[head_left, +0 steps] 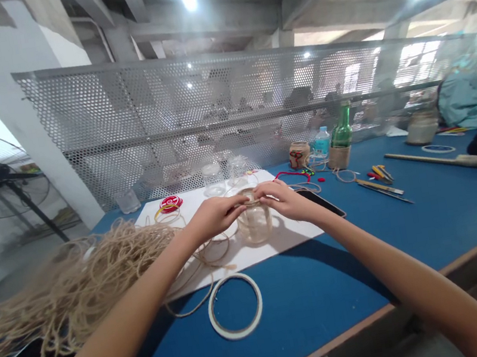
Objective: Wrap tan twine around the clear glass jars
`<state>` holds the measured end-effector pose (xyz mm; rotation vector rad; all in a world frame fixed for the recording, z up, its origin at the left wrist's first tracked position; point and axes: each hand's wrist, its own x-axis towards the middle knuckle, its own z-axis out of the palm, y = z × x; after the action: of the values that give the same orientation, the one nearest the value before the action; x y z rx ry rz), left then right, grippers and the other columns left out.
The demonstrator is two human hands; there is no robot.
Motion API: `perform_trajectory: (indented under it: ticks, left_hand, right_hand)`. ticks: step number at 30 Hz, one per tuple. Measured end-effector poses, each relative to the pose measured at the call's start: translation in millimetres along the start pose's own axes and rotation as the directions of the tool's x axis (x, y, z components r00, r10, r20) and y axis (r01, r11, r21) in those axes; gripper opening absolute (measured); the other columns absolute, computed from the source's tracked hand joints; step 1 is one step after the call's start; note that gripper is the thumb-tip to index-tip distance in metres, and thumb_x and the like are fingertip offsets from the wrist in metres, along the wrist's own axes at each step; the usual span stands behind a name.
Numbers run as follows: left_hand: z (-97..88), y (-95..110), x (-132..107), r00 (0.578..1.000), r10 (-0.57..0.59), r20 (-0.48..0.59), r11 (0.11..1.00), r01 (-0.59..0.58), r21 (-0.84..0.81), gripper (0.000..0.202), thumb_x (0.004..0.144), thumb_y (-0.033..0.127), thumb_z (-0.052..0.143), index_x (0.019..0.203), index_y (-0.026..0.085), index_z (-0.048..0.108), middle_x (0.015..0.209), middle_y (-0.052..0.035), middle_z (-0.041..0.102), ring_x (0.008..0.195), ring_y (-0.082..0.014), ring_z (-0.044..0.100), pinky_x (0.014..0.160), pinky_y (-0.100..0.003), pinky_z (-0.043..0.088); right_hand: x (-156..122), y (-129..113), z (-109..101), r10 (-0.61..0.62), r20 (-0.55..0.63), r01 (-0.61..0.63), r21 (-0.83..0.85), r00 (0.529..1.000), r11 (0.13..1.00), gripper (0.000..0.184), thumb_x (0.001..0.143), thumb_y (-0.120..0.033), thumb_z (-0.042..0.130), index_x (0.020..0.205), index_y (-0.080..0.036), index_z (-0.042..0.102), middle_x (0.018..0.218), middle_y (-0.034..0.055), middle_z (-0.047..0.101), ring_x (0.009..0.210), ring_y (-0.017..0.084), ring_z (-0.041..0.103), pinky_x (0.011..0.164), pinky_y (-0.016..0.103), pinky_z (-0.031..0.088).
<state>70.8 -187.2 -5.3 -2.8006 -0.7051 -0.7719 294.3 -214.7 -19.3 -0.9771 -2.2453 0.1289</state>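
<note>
A clear glass jar stands upright on a white sheet of paper. Jute twine runs around its neck. My left hand pinches the twine at the left of the neck, thumb and fingers closed. From the other side, my right hand presses the twine against the neck with bent, closed fingers. A loose strand trails left from the jar toward a big tangled heap of twine. The fingertips partly cover the jar's mouth.
A roll of white tape lies in front of the jar. Behind stand glass jars, a red tape roll, a twine-wrapped jar and a green bottle. Tweezers lie right, near a dark phone.
</note>
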Motion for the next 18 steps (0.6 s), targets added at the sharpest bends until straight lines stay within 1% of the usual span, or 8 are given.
perform_trajectory:
  ticks: [3, 5, 7, 9, 11, 14, 16, 18]
  left_hand:
    - [-4.1, 0.7, -0.7, 1.0, 0.015, -0.003, 1.0, -0.015, 0.009, 0.028, 0.087, 0.03, 0.047, 0.109, 0.019, 0.06, 0.072, -0.0011, 0.068, 0.057, -0.0103, 0.058, 0.057, -0.02, 0.04]
    - [-6.2, 2.9, -1.5, 0.999, 0.031, -0.01, 0.999, -0.031, 0.02, 0.026, 0.087, 0.031, 0.047, 0.105, 0.019, 0.061, 0.069, -0.0005, 0.067, 0.056, -0.0099, 0.057, 0.056, -0.02, 0.039]
    - [-7.7, 6.5, -2.5, 0.999, 0.042, -0.028, 0.998, -0.04, 0.052, 0.026, 0.087, 0.03, 0.046, 0.104, 0.018, 0.061, 0.066, -0.0002, 0.066, 0.053, -0.0097, 0.056, 0.054, -0.02, 0.037]
    - [-8.7, 10.7, -3.4, 0.997, 0.063, -0.039, 0.994, -0.059, 0.096, 0.028, 0.086, 0.031, 0.047, 0.108, 0.018, 0.06, 0.063, 0.0005, 0.065, 0.05, -0.0097, 0.055, 0.051, -0.02, 0.036]
    - [-9.5, 14.4, -4.1, 0.994, 0.101, -0.045, 0.985, -0.094, 0.143, 0.03, 0.085, 0.032, 0.047, 0.11, 0.019, 0.058, 0.062, 0.0011, 0.065, 0.048, -0.0099, 0.054, 0.049, -0.021, 0.035]
    - [-9.4, 16.8, -4.8, 0.986, 0.159, -0.053, 0.969, -0.145, 0.199, 0.031, 0.086, 0.033, 0.047, 0.112, 0.021, 0.057, 0.064, 0.0015, 0.065, 0.048, -0.0102, 0.054, 0.049, -0.022, 0.034]
    - [-8.3, 16.0, -5.2, 0.983, 0.174, -0.054, 0.96, -0.157, 0.233, 0.031, 0.087, 0.034, 0.045, 0.113, 0.023, 0.056, 0.062, 0.0019, 0.065, 0.048, -0.0104, 0.053, 0.048, -0.022, 0.033]
    - [-6.5, 14.1, -5.7, 0.985, 0.17, -0.044, 0.956, -0.154, 0.25, 0.031, 0.088, 0.035, 0.044, 0.114, 0.023, 0.055, 0.06, 0.0021, 0.064, 0.047, -0.0105, 0.052, 0.048, -0.022, 0.032]
  right_hand:
    - [-0.9, 2.0, -3.6, -0.02, 0.023, 0.02, 0.006, 1.0, 1.0, 0.017, 0.091, -0.024, 0.038, 0.097, -0.023, 0.054, 0.112, 0.005, 0.058, 0.114, 0.02, 0.045, 0.098, 0.046, 0.025]
    - [-1.1, 2.4, -6.5, -0.034, 0.045, 0.034, -0.003, 0.998, 0.999, 0.017, 0.09, -0.026, 0.039, 0.095, -0.023, 0.055, 0.111, 0.0053, 0.057, 0.116, 0.02, 0.043, 0.099, 0.045, 0.025]
    - [-1.2, 1.5, -9.8, -0.044, 0.06, 0.045, -0.013, 0.997, 0.999, 0.017, 0.09, -0.028, 0.04, 0.092, -0.022, 0.056, 0.107, 0.0053, 0.057, 0.111, 0.02, 0.045, 0.097, 0.044, 0.027]
    - [-1.3, -1.1, -13.0, -0.051, 0.068, 0.053, -0.027, 0.996, 0.998, 0.016, 0.089, -0.029, 0.042, 0.088, -0.022, 0.057, 0.102, 0.0047, 0.058, 0.105, 0.02, 0.047, 0.096, 0.044, 0.027]
    - [-1.9, -5.2, -15.5, -0.051, 0.068, 0.055, -0.054, 0.996, 0.997, 0.015, 0.087, -0.027, 0.044, 0.085, -0.022, 0.058, 0.1, 0.0036, 0.057, 0.104, 0.019, 0.048, 0.098, 0.045, 0.023]
    - [-3.5, -12.6, -16.6, -0.038, 0.066, 0.044, -0.101, 0.997, 0.994, 0.014, 0.086, -0.023, 0.044, 0.084, -0.022, 0.058, 0.099, 0.0022, 0.058, 0.105, 0.019, 0.047, 0.101, 0.049, 0.014]
    - [-4.7, -16.8, -15.9, -0.043, 0.057, 0.051, -0.135, 0.997, 0.99, 0.013, 0.085, -0.024, 0.045, 0.085, -0.022, 0.058, 0.098, 0.002, 0.059, 0.104, 0.019, 0.048, 0.102, 0.049, 0.01]
    - [-5.6, -19.6, -14.6, -0.075, 0.027, 0.079, -0.183, 0.997, 0.98, 0.013, 0.084, -0.026, 0.047, 0.085, -0.021, 0.058, 0.095, 0.0022, 0.06, 0.102, 0.019, 0.049, 0.102, 0.049, 0.007]
